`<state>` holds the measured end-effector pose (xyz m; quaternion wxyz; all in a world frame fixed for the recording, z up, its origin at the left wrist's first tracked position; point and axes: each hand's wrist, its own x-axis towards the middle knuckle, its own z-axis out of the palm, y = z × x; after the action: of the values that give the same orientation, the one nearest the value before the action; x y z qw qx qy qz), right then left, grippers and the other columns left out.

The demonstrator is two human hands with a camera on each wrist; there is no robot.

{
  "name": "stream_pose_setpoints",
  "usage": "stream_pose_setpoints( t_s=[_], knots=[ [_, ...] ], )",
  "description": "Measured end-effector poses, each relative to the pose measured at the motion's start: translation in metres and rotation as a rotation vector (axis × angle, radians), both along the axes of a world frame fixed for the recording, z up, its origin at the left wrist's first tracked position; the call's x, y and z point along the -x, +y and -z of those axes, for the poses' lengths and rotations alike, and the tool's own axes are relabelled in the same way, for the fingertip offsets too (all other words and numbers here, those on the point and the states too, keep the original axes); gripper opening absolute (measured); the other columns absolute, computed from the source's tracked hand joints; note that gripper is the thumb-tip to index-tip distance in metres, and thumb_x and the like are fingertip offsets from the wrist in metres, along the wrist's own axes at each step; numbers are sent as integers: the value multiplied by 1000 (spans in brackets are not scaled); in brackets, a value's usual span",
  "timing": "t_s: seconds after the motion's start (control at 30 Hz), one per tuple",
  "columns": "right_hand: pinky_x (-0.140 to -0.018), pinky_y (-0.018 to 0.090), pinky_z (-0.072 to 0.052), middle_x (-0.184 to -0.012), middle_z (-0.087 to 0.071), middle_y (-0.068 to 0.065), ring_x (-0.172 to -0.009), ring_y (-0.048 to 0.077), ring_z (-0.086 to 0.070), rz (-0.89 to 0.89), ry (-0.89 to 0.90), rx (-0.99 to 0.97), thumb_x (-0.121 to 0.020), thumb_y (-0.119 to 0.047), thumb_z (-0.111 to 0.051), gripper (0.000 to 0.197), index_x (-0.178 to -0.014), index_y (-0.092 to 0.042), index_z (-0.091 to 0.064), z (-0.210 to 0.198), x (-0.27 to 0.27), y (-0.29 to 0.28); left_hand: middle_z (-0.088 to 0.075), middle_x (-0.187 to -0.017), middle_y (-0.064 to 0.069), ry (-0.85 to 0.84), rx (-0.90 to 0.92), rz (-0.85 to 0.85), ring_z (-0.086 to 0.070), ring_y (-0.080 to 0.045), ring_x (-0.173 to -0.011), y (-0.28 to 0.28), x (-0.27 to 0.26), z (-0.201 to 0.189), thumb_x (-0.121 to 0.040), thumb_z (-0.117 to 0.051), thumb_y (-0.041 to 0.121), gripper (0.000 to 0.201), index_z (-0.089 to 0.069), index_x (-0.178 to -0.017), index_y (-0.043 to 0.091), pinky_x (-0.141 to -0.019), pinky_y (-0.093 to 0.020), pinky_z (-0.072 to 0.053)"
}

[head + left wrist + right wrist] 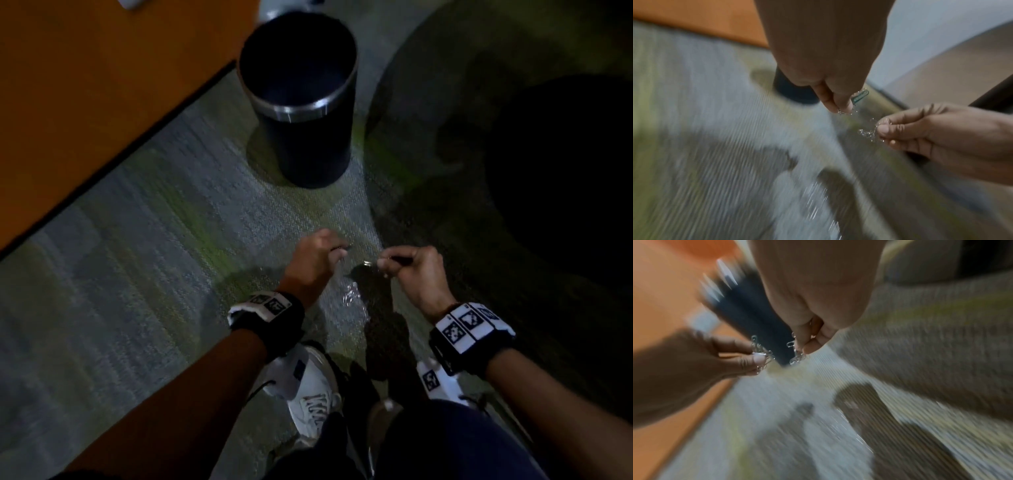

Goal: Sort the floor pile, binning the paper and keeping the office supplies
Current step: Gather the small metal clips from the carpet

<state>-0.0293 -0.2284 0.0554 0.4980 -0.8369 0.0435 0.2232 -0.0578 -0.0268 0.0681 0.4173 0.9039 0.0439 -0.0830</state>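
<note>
Fingers (844, 104) of the left hand (313, 263) pinch a small bunch of paper clips (761, 352); the right hand (416, 274) pinches another bunch (797, 358). Both hang above the carpet floor (154, 274), where more clips (351, 294) glint. The dark bin (301, 102) stands beyond, near the orange desk (85, 85) edge.

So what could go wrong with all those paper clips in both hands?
Each hand pinches a loose bunch of paper clips only at the fingers, so some might slip onto the carpet, where they are hard to spot. The bin stands close ahead, so clips meant for keeping could fall in.
</note>
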Motion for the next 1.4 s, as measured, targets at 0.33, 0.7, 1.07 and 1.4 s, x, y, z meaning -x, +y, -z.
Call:
stream_pose_setpoints(
  t_s=[0.33, 0.7, 1.07, 1.4],
  knots=[
    [-68, 25, -53, -74, -76, 6, -63, 10, -65, 229, -256, -427, -78, -2, -78, 8, -80, -10, -77, -260, -35, -8, -70, -95, 3, -528, -28, -98, -65, -7, -89, -7, -48, -267, -87, -70, 10, 10, -76, -94, 13, -84, -23, -52],
    [-65, 21, -54, -77, -75, 6, -65, 11, -65, 443, -439, -952, -77, 3, -77, 13, -89, -1, -75, -498, -22, -33, -72, -92, 13, -847, 157, -247, -66, 4, -86, -88, -56, -506, -81, -78, 14, 12, -78, -92, 18, -77, -10, -50],
    [-68, 29, -59, -77, -76, 5, -70, 17, -71, 611, -669, -918, -79, -6, -79, 9, -83, -14, -76, -619, -53, -101, -74, -85, 4, -893, 460, -224, -70, -5, -79, -197, -125, -601, -84, -74, 13, 10, -77, -93, 15, -75, -23, -58],
    [-65, 26, -59, -67, -72, 1, -63, 14, -69, 746, -896, -325, -79, -6, -72, 15, -68, -16, -73, -627, -125, -142, -76, -90, 4, -820, 330, -151, -69, -5, -81, -244, -189, -600, -82, -74, 13, 12, -78, -94, 14, -79, -19, -55]
  ],
)
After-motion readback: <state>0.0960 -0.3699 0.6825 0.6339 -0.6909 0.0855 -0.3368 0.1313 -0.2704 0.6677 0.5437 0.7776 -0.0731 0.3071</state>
